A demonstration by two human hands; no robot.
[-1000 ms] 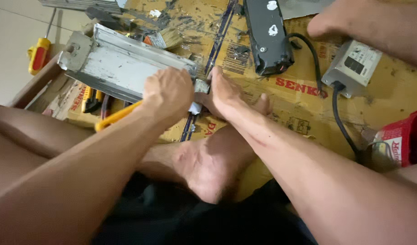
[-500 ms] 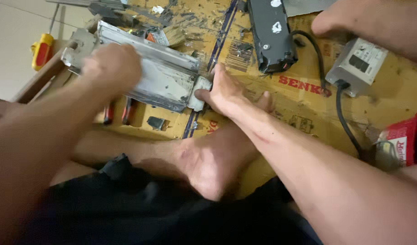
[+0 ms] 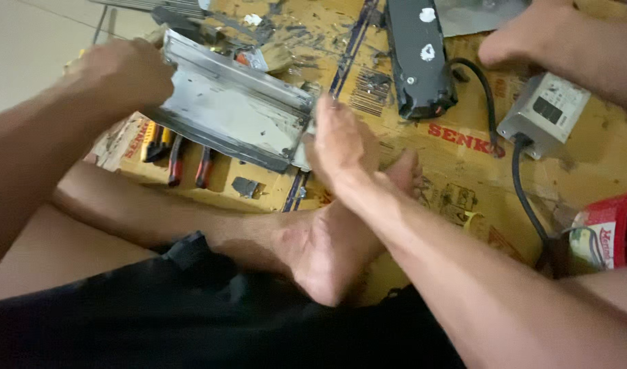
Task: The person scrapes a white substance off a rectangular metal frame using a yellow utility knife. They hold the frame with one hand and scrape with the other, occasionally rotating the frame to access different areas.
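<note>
Flattened cardboard [image 3: 600,147] is covering the pale floor [image 3: 26,48]. A black power strip [image 3: 418,58], grey box [image 3: 544,113] and red-handled pliers [image 3: 188,161] are lying on it.

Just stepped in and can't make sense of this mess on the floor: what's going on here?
A person sitting on the floor holds a long grey metal channel between both hands: the left hand grips its far end, the right hand presses flat against the near end. It sits tilted over a sheet of cardboard littered with scraps. Pliers with red handles lie just below it. A black power strip and a small grey box with a black cord lie to the right, where another person's hand rests.
</note>
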